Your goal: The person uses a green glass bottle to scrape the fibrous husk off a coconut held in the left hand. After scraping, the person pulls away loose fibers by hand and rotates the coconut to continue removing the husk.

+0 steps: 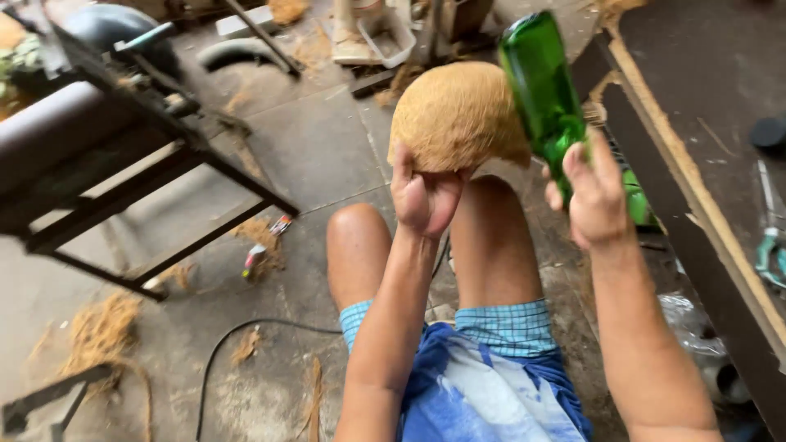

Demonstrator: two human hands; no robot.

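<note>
Green glass bottle (542, 90) clamped neck-down in right hand (595, 199), touching husked coconut (458, 115); left hand (423, 196) cups coconut from below, steadying it.

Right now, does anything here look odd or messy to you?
Yes. The right hand holds a green glass bottle upside down by its neck, its base against the husked coconut in the left hand. Clumps of coconut fibre lie strewn across the floor.
</note>
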